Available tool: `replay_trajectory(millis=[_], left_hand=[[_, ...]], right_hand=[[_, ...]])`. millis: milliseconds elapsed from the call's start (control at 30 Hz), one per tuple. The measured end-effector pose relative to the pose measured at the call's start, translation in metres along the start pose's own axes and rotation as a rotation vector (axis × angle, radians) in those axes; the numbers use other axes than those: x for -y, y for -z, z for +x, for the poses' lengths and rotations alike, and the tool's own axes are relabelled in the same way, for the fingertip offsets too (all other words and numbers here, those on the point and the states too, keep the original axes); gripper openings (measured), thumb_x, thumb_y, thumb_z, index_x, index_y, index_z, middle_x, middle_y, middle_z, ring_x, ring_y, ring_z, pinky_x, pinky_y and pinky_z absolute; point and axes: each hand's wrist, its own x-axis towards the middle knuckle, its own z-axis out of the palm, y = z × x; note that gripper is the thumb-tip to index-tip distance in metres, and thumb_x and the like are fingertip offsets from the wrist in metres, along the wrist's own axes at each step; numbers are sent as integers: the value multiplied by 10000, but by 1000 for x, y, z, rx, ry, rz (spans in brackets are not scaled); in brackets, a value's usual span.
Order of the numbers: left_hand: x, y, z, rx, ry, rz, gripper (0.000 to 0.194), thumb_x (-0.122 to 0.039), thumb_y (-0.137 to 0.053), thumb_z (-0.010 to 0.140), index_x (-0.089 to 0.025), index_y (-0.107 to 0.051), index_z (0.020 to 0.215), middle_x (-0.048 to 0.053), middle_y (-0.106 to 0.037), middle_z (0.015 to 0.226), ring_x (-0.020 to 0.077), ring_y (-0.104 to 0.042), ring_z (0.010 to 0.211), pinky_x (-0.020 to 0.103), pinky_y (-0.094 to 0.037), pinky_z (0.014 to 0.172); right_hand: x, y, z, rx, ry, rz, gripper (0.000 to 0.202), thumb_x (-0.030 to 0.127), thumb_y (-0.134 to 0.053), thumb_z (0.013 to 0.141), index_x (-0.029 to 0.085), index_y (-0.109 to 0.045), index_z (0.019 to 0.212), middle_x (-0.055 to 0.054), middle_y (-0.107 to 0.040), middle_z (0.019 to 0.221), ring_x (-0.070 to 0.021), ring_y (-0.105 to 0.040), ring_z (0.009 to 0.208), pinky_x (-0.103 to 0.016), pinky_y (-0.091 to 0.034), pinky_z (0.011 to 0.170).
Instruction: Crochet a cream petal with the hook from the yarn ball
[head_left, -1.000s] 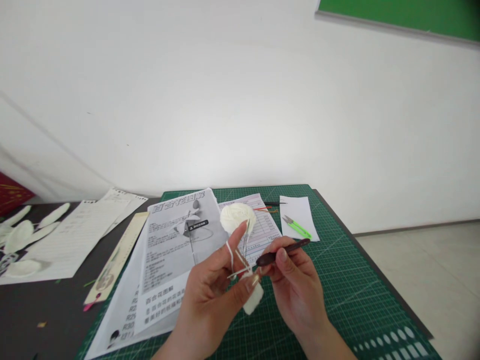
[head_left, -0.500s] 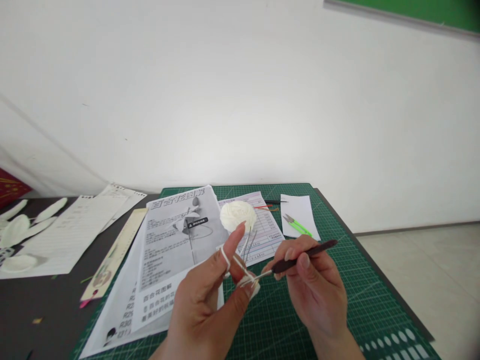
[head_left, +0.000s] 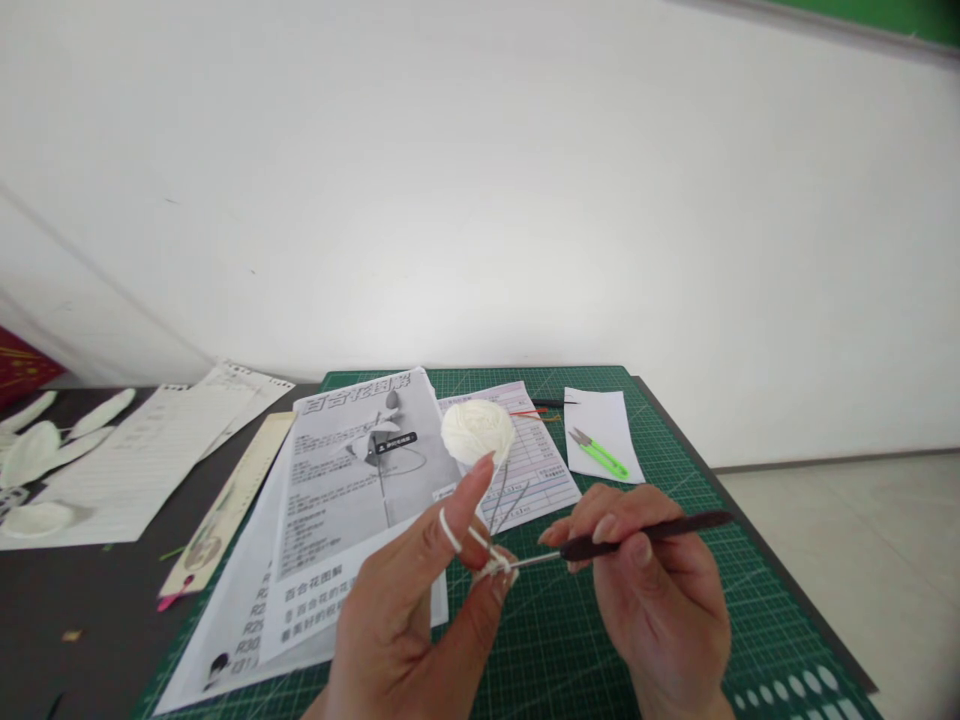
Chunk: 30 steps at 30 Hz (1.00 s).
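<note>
White yarn loops round the raised index finger of my left hand (head_left: pixel 420 600), whose thumb and other fingers pinch a small white crocheted piece (head_left: pixel 496 568). In my right hand (head_left: pixel 652 590) is a crochet hook (head_left: pixel 645 532) with a dark handle, gripped between thumb and fingers. Its metal tip meets the crocheted piece at the left fingertips. Behind my left index finger lies a ball of white yarn (head_left: pixel 477 432), with strands running down toward that hand.
Printed sheets (head_left: pixel 345 480) and a ruler (head_left: pixel 232 500) lie left on the green cutting mat (head_left: pixel 555 640). Green snips (head_left: pixel 600 453) rest on white paper (head_left: pixel 619 420). White crocheted petals (head_left: pixel 34 455) lie far left. A lined form (head_left: pixel 536 455) is under the yarn ball.
My right hand and the hook have moved to the right, and the hook lies flatter. My left hand has stayed almost in place, still holding the piece.
</note>
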Motion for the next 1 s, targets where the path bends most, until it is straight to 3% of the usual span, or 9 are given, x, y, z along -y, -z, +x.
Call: replay_trajectory(millis=[233, 500, 700, 1000], left_hand=[[1, -1, 1, -5, -46, -24, 659, -36, -592, 795, -382, -480, 1345, -58, -567, 746, 93, -565, 719, 204, -461, 787], [-1, -1, 1, -21, 24, -53, 631, -62, -617, 792, -389, -510, 1321, -63, -578, 723, 105, -571, 704, 259, -451, 850], [-3, -4, 2, -58, 48, -102, 605, -74, -659, 761, -382, -568, 1273, -56, -595, 694, 105, -573, 674, 212, -468, 723], [-6, -7, 4, -118, 127, -153, 595, -86, -696, 718, -389, -614, 1224, -49, -607, 669, 114, -574, 650, 213, -464, 657]], right_hand=[[0, 0, -1, 21, 19, -2, 153, 239, -496, 947, 197, -642, 938, -13, -627, 802, -145, -598, 745, -332, -529, 737], [2, 0, -1, -13, 39, -38, 146, 238, -510, 935, 213, -651, 910, -10, -588, 764, -158, -593, 724, -352, -546, 696], [2, 1, -1, -32, 44, -54, 142, 244, -515, 930, 219, -653, 904, -12, -573, 755, -166, -591, 721, -360, -553, 677], [2, 2, -3, -55, 67, -98, 123, 248, -535, 920, 216, -652, 895, -17, -589, 743, -172, -592, 733, -363, -552, 674]])
